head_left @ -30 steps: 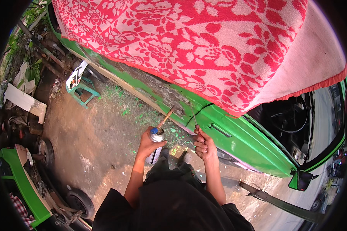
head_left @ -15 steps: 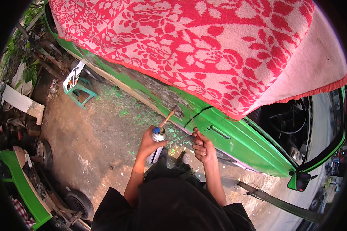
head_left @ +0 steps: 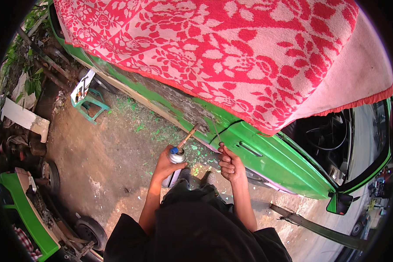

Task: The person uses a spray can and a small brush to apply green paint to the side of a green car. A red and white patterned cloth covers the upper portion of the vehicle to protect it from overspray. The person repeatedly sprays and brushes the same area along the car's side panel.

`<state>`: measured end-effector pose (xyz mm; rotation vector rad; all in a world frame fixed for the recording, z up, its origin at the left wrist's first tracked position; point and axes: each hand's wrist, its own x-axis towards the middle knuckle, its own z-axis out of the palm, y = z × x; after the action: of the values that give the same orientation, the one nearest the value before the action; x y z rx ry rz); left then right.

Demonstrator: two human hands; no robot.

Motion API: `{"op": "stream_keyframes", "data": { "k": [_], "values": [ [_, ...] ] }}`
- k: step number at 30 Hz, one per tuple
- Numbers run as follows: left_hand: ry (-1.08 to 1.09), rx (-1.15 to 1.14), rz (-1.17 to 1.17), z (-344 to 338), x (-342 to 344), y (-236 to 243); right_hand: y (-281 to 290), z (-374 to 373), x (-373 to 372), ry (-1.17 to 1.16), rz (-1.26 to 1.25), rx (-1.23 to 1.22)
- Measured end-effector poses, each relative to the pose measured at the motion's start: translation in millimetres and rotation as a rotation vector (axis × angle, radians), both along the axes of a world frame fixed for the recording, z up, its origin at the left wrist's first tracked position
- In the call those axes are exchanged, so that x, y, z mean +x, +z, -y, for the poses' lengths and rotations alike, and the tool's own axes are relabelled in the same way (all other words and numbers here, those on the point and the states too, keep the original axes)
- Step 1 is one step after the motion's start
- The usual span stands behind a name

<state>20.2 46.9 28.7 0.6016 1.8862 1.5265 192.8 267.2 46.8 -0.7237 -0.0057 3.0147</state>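
Observation:
My left hand (head_left: 163, 165) is wrapped round the canister of a gas torch (head_left: 177, 156). The torch has a silver top, a blue knob and a brass-coloured tube tilted up and right, its tip near the car's side. I cannot make out a flame. My right hand (head_left: 231, 166) is closed on the short handle of a thin-shafted tool (head_left: 217, 132), its shaft pointing up toward the panel; its exact tip is hard to see. Before both hands is the side of a green car (head_left: 284, 163), with a bare, greyish scraped patch (head_left: 174, 98) along it.
A red and pink floral blanket (head_left: 214, 56) covers the car's top. Green paint flakes (head_left: 139, 126) litter the ground. A green stool (head_left: 91, 107) with tools stands at left, near loose wheels (head_left: 91, 231) and another green car body (head_left: 28, 218). A long bar (head_left: 314, 225) lies at right.
The torch has shifted slightly left and down in my left hand. My right hand and its tool have barely moved.

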Motion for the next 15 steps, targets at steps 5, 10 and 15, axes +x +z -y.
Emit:
{"op": "stream_keyframes", "data": {
  "k": [5,10,15],
  "values": [
    [-0.010,-0.047,-0.062,10,-2,0,12,6,-2,0.027,0.138,0.182],
    [0.001,0.027,0.004,5,-3,-7,19,6,-10,0.063,0.220,0.313],
    [-0.026,0.006,-0.083,1,-9,-13,21,7,8,0.053,0.272,0.366]
  ]
}}
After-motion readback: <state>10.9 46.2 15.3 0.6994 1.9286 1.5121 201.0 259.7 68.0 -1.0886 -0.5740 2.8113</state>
